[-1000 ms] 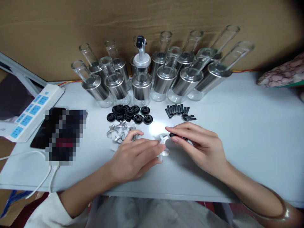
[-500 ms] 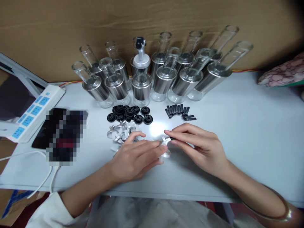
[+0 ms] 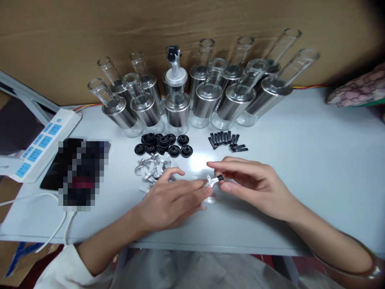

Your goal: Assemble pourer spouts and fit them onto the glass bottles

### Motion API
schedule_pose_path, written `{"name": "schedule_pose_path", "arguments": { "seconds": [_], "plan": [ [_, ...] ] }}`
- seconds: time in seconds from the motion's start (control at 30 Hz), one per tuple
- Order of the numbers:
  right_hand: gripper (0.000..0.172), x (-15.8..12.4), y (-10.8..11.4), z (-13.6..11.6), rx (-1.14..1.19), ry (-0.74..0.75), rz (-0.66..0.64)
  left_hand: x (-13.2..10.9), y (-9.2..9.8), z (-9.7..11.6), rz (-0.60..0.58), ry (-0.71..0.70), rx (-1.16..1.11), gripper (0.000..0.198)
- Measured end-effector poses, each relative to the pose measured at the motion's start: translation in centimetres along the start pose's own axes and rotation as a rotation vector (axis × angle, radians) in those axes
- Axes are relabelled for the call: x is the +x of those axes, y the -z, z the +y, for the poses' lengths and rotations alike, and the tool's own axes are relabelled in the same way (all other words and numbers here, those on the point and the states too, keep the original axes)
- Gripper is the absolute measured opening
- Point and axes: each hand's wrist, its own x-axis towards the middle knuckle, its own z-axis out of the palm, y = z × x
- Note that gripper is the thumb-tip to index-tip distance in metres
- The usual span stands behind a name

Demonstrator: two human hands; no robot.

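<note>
Right hand (image 3: 258, 186) raised spout (image 3: 211, 180) above white table (image 3: 315, 160); cardboard wall (image 3: 90, 28) behind.

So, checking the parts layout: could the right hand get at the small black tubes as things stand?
Probably yes: the black tubes lie just beyond the right hand with only bare table between, though its fingertips pinch a black piece.

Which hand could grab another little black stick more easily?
The right, probably. The right hand sits just below the row of black sticks, though it pinches a black tip on the silver spout. The left hand, holding that spout, is farther off, beside the silver pieces.
</note>
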Motion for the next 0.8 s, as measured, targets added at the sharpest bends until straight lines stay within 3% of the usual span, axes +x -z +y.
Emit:
{"name": "schedule_pose_path", "arguments": {
  "seconds": [0.1, 0.27, 0.8],
  "plan": [
    [0.027, 0.1, 0.0, 0.0, 0.341, -0.239, -0.089, -0.1, 0.0, 0.0, -0.016, 0.009, 0.013, 0.02],
    [0.031, 0.4, -0.3, 0.3, 0.799, -0.474, -0.24, 0.0, 0.1, 0.0, -0.008, 0.007, 0.021, 0.02],
    [0.031, 0.5, -0.5, 1.1, 0.868, -0.598, -0.243, 0.3, 0.5, 0.4, -0.025, -0.027, 0.002, 0.024]
  ]
}}
